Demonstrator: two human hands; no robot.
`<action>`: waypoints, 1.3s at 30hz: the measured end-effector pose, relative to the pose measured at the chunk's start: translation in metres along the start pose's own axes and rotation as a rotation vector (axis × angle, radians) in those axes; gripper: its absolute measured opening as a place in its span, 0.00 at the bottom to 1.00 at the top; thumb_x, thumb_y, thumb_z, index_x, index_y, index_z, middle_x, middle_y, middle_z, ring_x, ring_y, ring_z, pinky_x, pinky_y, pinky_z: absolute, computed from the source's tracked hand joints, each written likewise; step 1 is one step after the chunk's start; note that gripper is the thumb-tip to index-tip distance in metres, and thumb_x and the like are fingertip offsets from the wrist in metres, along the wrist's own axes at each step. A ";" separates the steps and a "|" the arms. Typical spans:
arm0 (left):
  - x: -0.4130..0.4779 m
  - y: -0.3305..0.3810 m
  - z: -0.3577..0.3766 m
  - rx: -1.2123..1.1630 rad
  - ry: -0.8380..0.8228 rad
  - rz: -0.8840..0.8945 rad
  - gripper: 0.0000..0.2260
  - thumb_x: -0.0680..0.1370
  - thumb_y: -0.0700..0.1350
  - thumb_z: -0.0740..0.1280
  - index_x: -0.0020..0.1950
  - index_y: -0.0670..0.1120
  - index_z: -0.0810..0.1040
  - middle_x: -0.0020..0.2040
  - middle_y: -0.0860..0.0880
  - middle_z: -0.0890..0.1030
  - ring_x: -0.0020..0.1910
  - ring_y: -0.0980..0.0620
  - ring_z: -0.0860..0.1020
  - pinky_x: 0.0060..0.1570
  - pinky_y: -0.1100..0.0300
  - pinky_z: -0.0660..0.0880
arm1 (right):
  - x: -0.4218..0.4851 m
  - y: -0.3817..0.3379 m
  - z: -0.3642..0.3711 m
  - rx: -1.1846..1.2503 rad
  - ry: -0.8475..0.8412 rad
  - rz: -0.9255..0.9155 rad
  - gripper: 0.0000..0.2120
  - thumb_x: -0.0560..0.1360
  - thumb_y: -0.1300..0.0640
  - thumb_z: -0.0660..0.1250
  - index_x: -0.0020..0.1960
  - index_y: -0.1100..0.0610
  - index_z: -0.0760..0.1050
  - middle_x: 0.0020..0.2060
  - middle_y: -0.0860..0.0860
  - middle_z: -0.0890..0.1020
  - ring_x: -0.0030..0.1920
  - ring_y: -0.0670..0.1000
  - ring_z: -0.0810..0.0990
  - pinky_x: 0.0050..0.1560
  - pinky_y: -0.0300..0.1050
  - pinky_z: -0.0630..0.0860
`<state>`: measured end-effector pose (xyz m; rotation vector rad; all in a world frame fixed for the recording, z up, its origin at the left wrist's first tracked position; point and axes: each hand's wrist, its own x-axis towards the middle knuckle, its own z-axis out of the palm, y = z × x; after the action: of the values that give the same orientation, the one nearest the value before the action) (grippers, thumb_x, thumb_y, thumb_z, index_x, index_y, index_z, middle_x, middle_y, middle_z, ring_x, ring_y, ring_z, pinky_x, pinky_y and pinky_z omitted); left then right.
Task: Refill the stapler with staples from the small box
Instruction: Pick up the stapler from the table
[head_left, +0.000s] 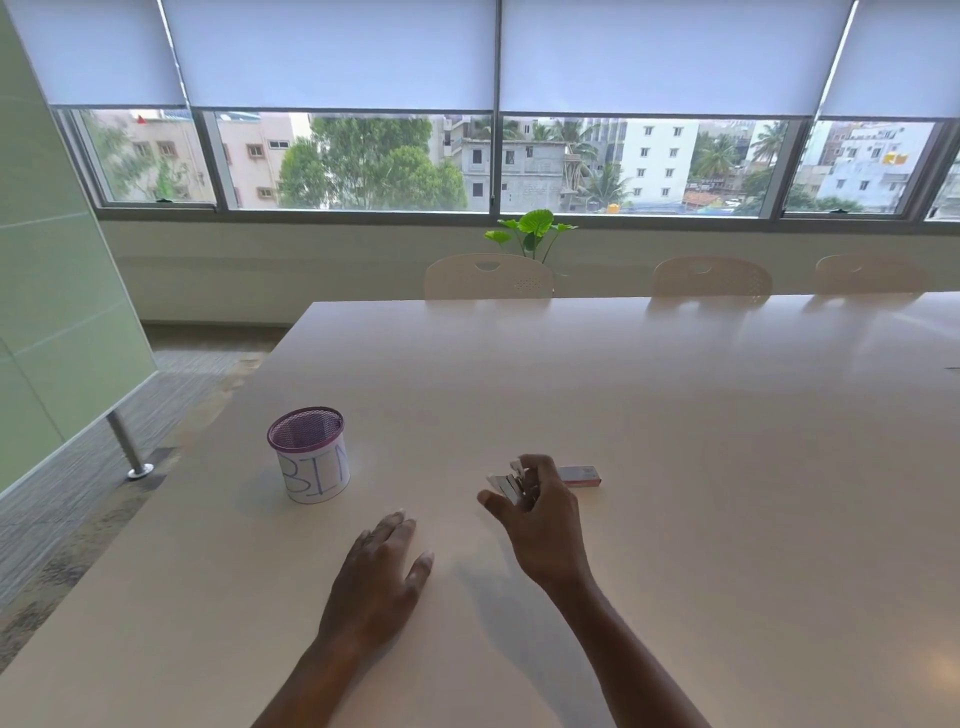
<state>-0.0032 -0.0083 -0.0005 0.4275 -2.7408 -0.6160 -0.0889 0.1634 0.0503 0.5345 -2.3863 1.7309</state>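
Note:
A small metallic stapler (508, 484) sits on the table, partly hidden behind my right hand (543, 525), whose fingers curl over it. Whether the fingers grip it is unclear, since they cover most of it. A small pink and white staple box (579, 475) lies flat just right of the stapler, behind my fingers. My left hand (382, 577) rests palm down on the table, fingers spread, holding nothing, to the left of and nearer than the stapler.
A purple mesh cup (307, 453) with a white paper label reading "BIN" stands to the left on the pale table (675, 467). Chairs (488, 278) line the far side. The table's left edge drops to the carpeted floor.

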 end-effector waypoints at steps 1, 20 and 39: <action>0.000 0.001 -0.001 -0.030 0.014 -0.004 0.22 0.79 0.54 0.60 0.72 0.49 0.67 0.74 0.51 0.67 0.72 0.53 0.65 0.71 0.58 0.60 | 0.000 0.001 0.002 0.028 -0.026 0.033 0.16 0.69 0.53 0.77 0.51 0.55 0.73 0.32 0.43 0.74 0.30 0.40 0.71 0.35 0.31 0.68; 0.003 0.035 -0.017 -0.954 0.091 -0.028 0.08 0.78 0.47 0.65 0.49 0.46 0.80 0.42 0.46 0.85 0.38 0.49 0.83 0.42 0.55 0.80 | -0.018 0.000 0.026 0.206 -0.247 -0.001 0.03 0.75 0.58 0.71 0.43 0.57 0.81 0.38 0.54 0.85 0.37 0.50 0.82 0.41 0.46 0.78; -0.001 0.039 -0.014 -1.097 0.080 -0.043 0.06 0.79 0.40 0.64 0.48 0.42 0.80 0.42 0.43 0.85 0.42 0.44 0.85 0.45 0.56 0.82 | -0.029 0.000 0.036 0.254 -0.150 -0.018 0.07 0.77 0.60 0.69 0.39 0.56 0.78 0.35 0.51 0.79 0.35 0.43 0.75 0.39 0.35 0.70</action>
<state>-0.0066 0.0209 0.0289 0.2098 -1.8982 -1.8559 -0.0589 0.1351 0.0293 0.7413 -2.2580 2.0689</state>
